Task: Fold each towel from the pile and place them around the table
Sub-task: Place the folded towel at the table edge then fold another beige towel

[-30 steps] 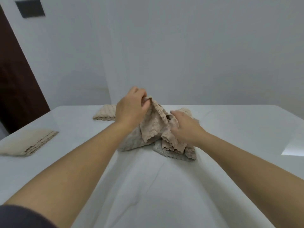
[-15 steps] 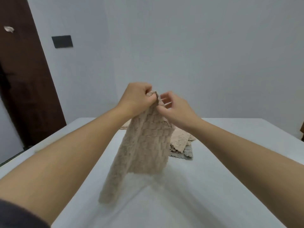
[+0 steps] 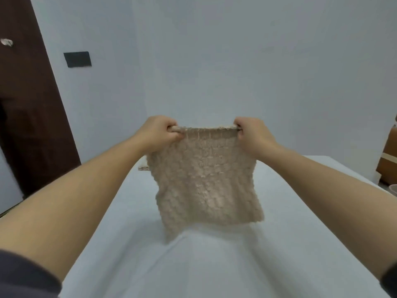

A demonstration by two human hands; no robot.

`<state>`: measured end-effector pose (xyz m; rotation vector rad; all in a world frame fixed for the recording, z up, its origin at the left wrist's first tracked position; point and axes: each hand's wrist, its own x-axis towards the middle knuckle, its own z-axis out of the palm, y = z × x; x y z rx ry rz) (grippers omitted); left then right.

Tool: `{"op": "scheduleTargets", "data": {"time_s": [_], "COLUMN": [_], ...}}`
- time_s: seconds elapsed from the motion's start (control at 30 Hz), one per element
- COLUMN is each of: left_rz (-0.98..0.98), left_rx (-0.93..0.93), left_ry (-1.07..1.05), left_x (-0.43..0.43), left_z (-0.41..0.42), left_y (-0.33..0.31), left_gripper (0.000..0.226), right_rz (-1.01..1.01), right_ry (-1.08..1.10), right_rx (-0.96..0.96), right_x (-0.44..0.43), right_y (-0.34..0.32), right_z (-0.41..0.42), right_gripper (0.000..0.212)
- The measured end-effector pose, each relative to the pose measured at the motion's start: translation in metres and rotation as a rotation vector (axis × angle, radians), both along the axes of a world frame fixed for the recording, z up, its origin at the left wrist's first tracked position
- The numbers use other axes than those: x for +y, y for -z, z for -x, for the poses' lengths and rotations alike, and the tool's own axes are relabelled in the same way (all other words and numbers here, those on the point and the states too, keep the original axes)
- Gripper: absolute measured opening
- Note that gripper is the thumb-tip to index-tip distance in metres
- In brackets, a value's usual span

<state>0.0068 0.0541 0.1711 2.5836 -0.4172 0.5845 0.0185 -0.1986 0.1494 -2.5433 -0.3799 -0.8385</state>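
Left hand: the left hand (image 3: pixel 159 134) has its fingers curled around the top left corner of the towel (image 3: pixel 206 181), gripping it.
Right hand: the right hand (image 3: pixel 253 134) pinches the top right corner in the same way, with the fingers clenched on the cloth.
Towel in hand: a beige, nubbly towel is held up in the air between the two hands. Its top edge is pulled taut and level. The rest hangs open as one flat sheet, and its lower edge is above the table (image 3: pixel 193 265), apparently not touching it.
Fold status: this towel shows no crease, so it is judged spread out and ready for a first fold, with none made yet.
Other towel: a small scalloped edge of another towel (image 3: pixel 143 168) peeks out on the table just left of the hanging cloth. Whether it is folded cannot be told.
Pile: it is not visible. If it lies on the far part of the table, the held towel hides it.
Done so far: at most one towel looks set down, judging by that edge.
Left to do: fold the held towel, lay it at a spot on the table, then handle whatever remains in the pile. How many remain cannot be told.
Surroundings: a dark door (image 3: pixel 28 104) stands at the left and a cardboard box (image 3: pixel 388 155) at the right edge.
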Motion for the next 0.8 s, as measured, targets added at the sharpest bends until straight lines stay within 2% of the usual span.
{"op": "scheduleTargets", "data": {"time_s": [0.1,0.17,0.23,0.4,0.53,0.67,0.8], "left_rz": [0.097,0.107,0.024,-0.130,-0.272,-0.293,-0.233], "left_rx": [0.010,0.085,0.179,0.469,0.637,0.894,0.955], "left_ry": [0.021,0.068,0.101,0.112,0.123,0.193,0.189], "left_x": [0.002,0.004,0.008,0.014,0.013,0.017,0.021], "left_z": [0.003,0.010,0.018,0.034,0.045,0.055,0.058], "left_y": [-0.006,-0.004,0.007,0.076,0.132,0.162,0.166], "left_gripper": [0.030,0.028,0.022,0.021,0.027,0.039,0.032], "right_rz": [-0.054,-0.103,-0.108,-0.051,0.066,0.081,0.065], "right_ry": [-0.009,-0.049,-0.102,-0.168,-0.188,-0.195,-0.204], "right_rx": [-0.035,0.037,0.177,0.569,0.868,1.277,1.457], "right_x": [-0.008,-0.013,-0.017,-0.018,-0.015,-0.017,-0.022], "right_y": [-0.009,-0.005,0.008,0.068,0.119,0.142,0.136], "right_z": [0.000,0.004,0.010,0.029,0.039,0.047,0.047], "right_gripper": [0.014,0.015,0.015,0.030,0.023,0.017,0.015]}}
